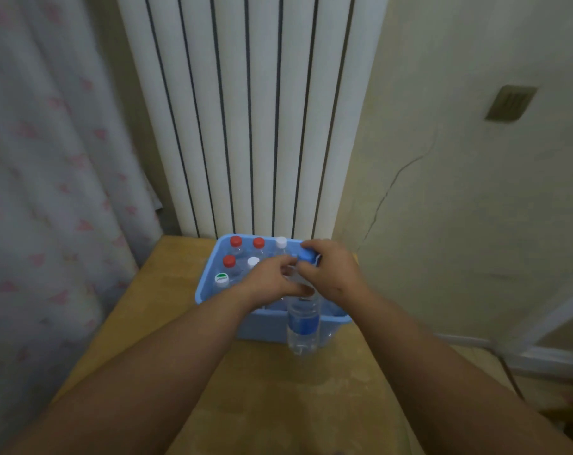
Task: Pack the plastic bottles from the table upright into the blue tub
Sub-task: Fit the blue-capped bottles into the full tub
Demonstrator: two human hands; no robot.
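A light blue tub stands on the wooden table against the radiator. Several bottles stand upright inside it, with red caps, white caps and one green-and-white cap. A clear bottle with a blue label is upright in front of the tub's near wall; whether its base touches the table is unclear. My right hand grips its blue cap. My left hand curls round the neck just below. The hands hide the bottle's shoulder and the tub's right half.
A white ribbed radiator rises right behind the tub. A patterned curtain hangs at the left beside the table. A cracked wall and a door frame lie to the right, past the table's right edge.
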